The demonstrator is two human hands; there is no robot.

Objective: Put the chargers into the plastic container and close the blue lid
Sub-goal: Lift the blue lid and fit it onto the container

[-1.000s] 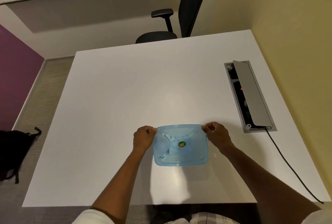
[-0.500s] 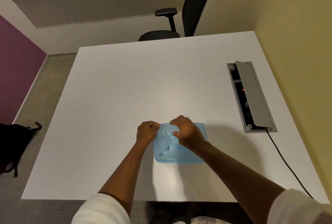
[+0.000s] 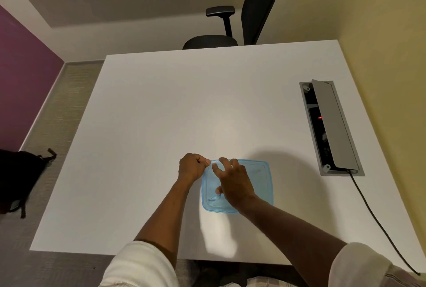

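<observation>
A square plastic container with a translucent blue lid (image 3: 260,180) lies on the white table (image 3: 161,114) near its front edge. The lid sits flat on top of it. My left hand (image 3: 192,167) is curled at the container's far left corner, thumb and fingers pinched on the lid's edge. My right hand (image 3: 232,182) lies across the left half of the lid with fingers spread, fingertips by the same corner. No chargers show; the container's inside is hidden by the lid and my hand.
An open power socket box (image 3: 329,127) with a raised grey flap is set into the table at the right, and a black cable (image 3: 378,222) runs from it toward the front. A black office chair (image 3: 249,15) stands beyond the far edge. A black bag (image 3: 18,178) lies on the floor at left.
My right hand left the lid's right corner and crossed over to the left side, fingers now spread on the lid. My left hand stayed at the far left corner.
</observation>
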